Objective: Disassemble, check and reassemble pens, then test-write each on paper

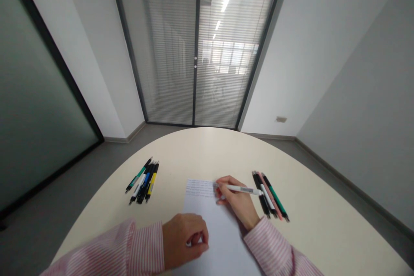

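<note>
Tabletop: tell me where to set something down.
Bare tabletop lies right of the right pen group and along the far edge, beyond the paper sheet and the left pen group. Crowded: the paper, under the left hand and the right hand holding a white pen.

left pens (pixel 142 180) on cream surface (pixel 207 148); right pens (pixel 270 194) beside; blinded glass door (pixel 196 51) ahead; grey floor (pixel 58 181); white wall (pixel 323 43)

Cream rounded table (pixel 207 148), a printed sheet (pixel 215 233) between left pen cluster (pixel 143 180) and right pen cluster (pixel 269 195)
</note>
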`<action>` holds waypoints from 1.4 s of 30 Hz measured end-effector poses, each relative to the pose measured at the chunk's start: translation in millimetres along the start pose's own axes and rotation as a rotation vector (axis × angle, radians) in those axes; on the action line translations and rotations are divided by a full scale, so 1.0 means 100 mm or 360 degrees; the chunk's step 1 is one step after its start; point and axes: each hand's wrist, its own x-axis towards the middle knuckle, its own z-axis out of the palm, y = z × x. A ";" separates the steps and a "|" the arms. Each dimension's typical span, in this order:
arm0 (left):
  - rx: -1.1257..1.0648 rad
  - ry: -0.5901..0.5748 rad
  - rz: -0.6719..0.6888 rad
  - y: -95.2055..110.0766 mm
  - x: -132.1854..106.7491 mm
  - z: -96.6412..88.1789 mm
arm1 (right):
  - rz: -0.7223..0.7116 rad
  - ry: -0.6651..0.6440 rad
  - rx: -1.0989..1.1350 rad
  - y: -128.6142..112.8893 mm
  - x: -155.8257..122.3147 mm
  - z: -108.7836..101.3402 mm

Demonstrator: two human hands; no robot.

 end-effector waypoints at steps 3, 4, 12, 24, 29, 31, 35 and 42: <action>-0.0017 0.0006 0.0012 0.00 0.00 0.00 | -0.0074 0.0030 -0.0165 0.04 -0.03 0.00; -0.0027 0.0006 0.0012 0.00 0.00 -0.01 | -0.0104 0.0035 -0.0215 0.04 -0.03 0.00; -0.0019 0.0010 0.0031 -0.01 0.00 0.00 | -0.0187 -0.0088 -0.0418 0.12 -0.02 0.01; -0.0020 0.0001 0.0008 0.01 -0.01 -0.01 | -0.0216 -0.0118 -0.0484 0.15 -0.02 0.02; -0.0033 0.0015 0.0019 0.01 0.00 -0.01 | -0.0231 -0.0096 -0.0530 0.17 -0.02 0.01; -0.0034 0.0015 0.0027 0.01 0.00 -0.01 | -0.0233 -0.0093 -0.0551 0.17 -0.02 0.01; -0.0026 -0.0001 0.0031 0.02 0.00 -0.02 | -0.0235 -0.0092 -0.0614 0.16 -0.03 0.01; -0.0017 0.0005 0.0033 0.02 0.00 -0.01 | -0.0237 -0.0082 -0.0684 0.13 -0.03 0.00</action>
